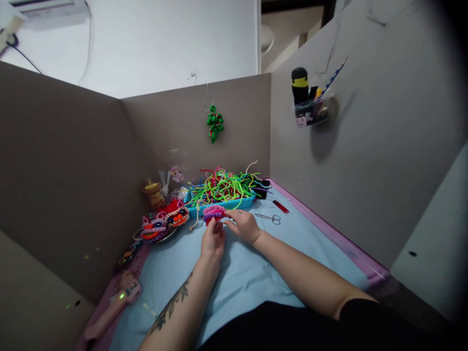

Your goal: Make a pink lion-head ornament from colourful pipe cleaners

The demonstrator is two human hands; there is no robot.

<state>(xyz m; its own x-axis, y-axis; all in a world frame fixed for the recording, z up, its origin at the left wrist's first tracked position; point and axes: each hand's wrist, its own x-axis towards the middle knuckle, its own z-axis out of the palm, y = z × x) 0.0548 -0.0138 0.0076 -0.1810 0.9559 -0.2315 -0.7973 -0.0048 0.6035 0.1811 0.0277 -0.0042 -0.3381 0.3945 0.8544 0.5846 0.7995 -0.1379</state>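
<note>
Three grey panels [241, 126] stand around one blue cloth [175, 287]. On the cloth is one blue tray [241, 201], heaped with fuzzy stems [226, 187] too tangled to count. One pink tool [113, 309] with a green light lies at the left. Near the tray's left end is one bowl [168, 237] bearing at least two fuzzy bundles [177, 217].

Two hands are in view. The left hand [212, 240] pinches the lower edge of one pink and purple piece [214, 210], which is in front of the tray. The right hand [245, 226] has its index fingertip at the piece's right end, the thumb just below; whether it grips, I cannot tell.

One caddy [316, 112] is on the right panel, one green ornament [215, 124] hangs before the back one, one jar [154, 197] is behind the bowl. One pair of scissors [276, 220] and one red bar [281, 206] lie right of the hands.

The tray's floor is buried, the bowl mostly covered. The left fingers partly hide the piece's underside. A black object [263, 185] behind the tray's right end is hard to make out.
</note>
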